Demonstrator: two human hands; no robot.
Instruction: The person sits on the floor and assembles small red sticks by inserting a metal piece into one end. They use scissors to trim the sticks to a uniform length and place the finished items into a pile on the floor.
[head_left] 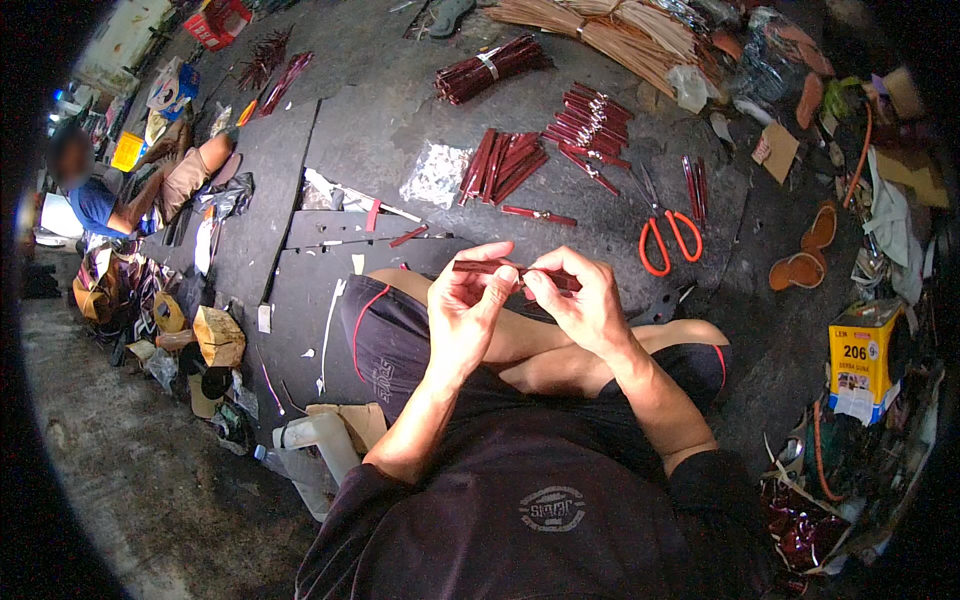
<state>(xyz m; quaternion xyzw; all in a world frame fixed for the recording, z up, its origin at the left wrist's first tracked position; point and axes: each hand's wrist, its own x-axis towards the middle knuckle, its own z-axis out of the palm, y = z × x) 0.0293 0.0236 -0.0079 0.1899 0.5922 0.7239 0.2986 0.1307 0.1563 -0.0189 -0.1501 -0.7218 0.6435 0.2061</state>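
A thin dark red foil-wrapped stick (485,266) lies level between both my hands, above my crossed legs. My left hand (468,305) pinches its left and middle part with thumb and fingertips. My right hand (580,300) pinches its right end. Ahead on the dark floor mats lie a loose group of the same red sticks (505,165), a second scattered group (590,125) and a tied bundle (492,68). Orange-handled scissors (668,235) rest on the floor just beyond my right hand. A crumpled silver foil sheet (436,175) lies left of the sticks.
A heap of bare tan sticks (620,35) lies at the top. A yellow box (862,355), sandals (805,255) and foil scraps crowd the right side. Another person (95,195) sits at the far left among bags and clutter. A white plastic container (310,445) stands by my left knee.
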